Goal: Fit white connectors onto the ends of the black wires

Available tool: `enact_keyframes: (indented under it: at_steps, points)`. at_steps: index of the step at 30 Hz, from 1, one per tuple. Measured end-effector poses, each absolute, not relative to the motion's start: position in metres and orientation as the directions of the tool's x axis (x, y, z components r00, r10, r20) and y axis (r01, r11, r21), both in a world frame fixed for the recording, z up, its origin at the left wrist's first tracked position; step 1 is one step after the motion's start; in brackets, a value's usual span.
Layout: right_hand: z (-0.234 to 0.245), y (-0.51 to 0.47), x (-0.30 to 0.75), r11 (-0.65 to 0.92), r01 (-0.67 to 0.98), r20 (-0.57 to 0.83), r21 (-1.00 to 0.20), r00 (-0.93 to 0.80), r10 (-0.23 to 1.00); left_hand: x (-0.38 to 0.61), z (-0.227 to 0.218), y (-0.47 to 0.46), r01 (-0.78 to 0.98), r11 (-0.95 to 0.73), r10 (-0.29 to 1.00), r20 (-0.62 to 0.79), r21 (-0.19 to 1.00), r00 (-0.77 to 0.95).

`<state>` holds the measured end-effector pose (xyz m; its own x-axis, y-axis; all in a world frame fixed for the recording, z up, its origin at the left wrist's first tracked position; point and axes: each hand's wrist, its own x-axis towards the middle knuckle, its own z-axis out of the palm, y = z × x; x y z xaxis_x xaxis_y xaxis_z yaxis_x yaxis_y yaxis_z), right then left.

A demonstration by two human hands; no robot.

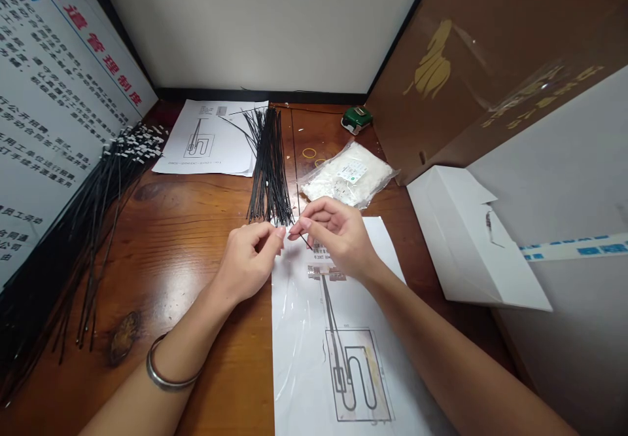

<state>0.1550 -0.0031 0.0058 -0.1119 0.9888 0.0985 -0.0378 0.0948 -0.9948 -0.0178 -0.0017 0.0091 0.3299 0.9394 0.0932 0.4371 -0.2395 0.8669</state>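
Note:
My left hand (252, 256) is closed in a pinch, its thumb and fingertips at the top edge of a printed drawing sheet (294, 357). Whatever lies between those fingertips is too small to make out. Close beside it, my right hand (338, 233) pinches a thin black wire (305, 241), a short length of which shows below the fingers. Just beyond both hands lies a bundle of black wires (267, 167), its near ends close to my fingertips. A clear bag of small white parts (350, 174) sits behind my right hand.
On the left lies a big pile of black wires with white ends (132, 145). A second drawing sheet (171, 148) is at the back, with a green tape measure (356, 120) at the back right. An open white box (461, 233) stands right, beside a brown carton (471, 50).

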Motion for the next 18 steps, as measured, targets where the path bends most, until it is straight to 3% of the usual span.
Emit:
enact_keyframes:
  at_steps: [2,4,7,10,12,15,18]
  points:
    - [0.011,-0.004,0.157,0.059,-0.096,0.074,-0.994,-0.163,0.984,-0.018,0.008,-0.002,0.371,-0.153,0.96,0.048,0.916,0.277]
    - [0.017,-0.007,0.159,-0.043,-0.146,0.007,-0.988,-0.324,0.946,-0.018,0.007,-0.002,0.329,-0.116,0.963,0.025,0.937,0.268]
    - [0.025,-0.012,0.16,-0.216,-0.128,-0.094,-0.968,-0.613,0.785,-0.019,0.007,0.0,0.33,-0.12,0.95,0.012,0.936,0.311]
    - [0.026,-0.014,0.158,-0.292,-0.089,-0.128,-0.952,-0.752,0.647,-0.02,0.006,0.0,0.315,-0.115,0.95,0.012,0.942,0.313]
    - [0.022,-0.011,0.157,-0.262,-0.105,-0.125,-0.959,-0.674,0.728,-0.022,0.006,0.0,0.29,-0.109,0.957,0.021,0.951,0.29]
    - [0.013,-0.005,0.155,-0.122,-0.128,-0.07,-0.984,-0.354,0.933,-0.023,0.004,0.0,0.293,-0.133,0.952,0.04,0.947,0.304]
    - [0.005,-0.002,0.152,-0.032,-0.116,-0.008,-0.993,-0.203,0.979,-0.024,0.003,0.0,0.344,-0.192,0.932,0.061,0.919,0.358]
